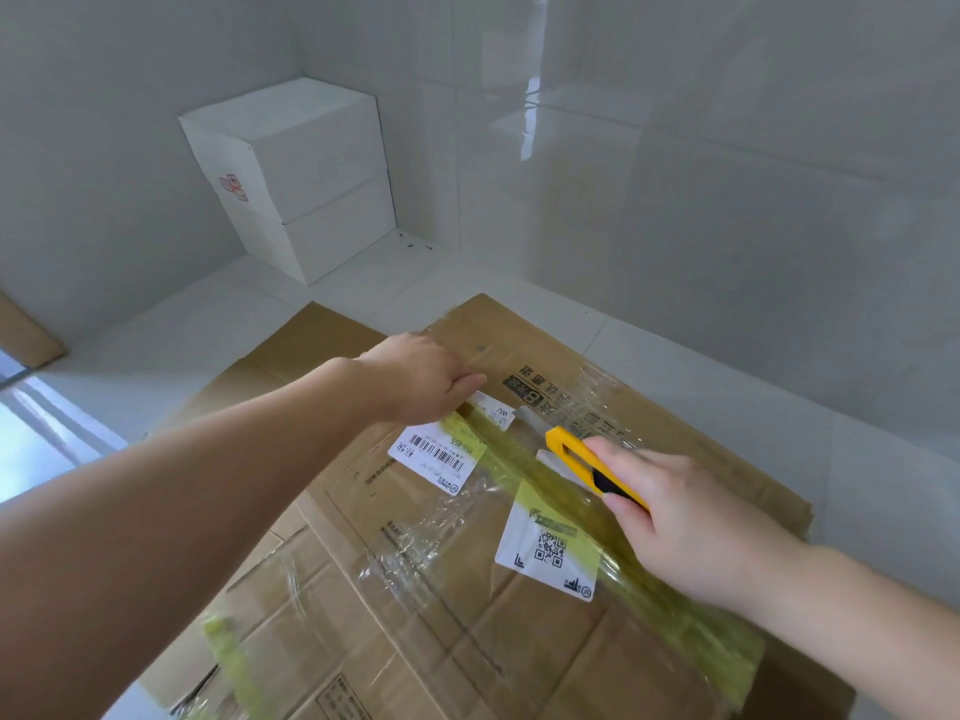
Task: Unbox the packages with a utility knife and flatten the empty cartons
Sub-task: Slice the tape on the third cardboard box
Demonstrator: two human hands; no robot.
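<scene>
Left hand [426, 376], fingers curled, braces carton [467, 641] at 12 o'clock; right hand [691, 532] fingers wrapped round yellow utility knife [587, 459], tip at yellow-green tape seam [524, 467] for slitting.

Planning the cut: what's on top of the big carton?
The carton carries yellow-green tape, clear tape, two labels, the left hand and the knife. Its contents are hidden.
</scene>
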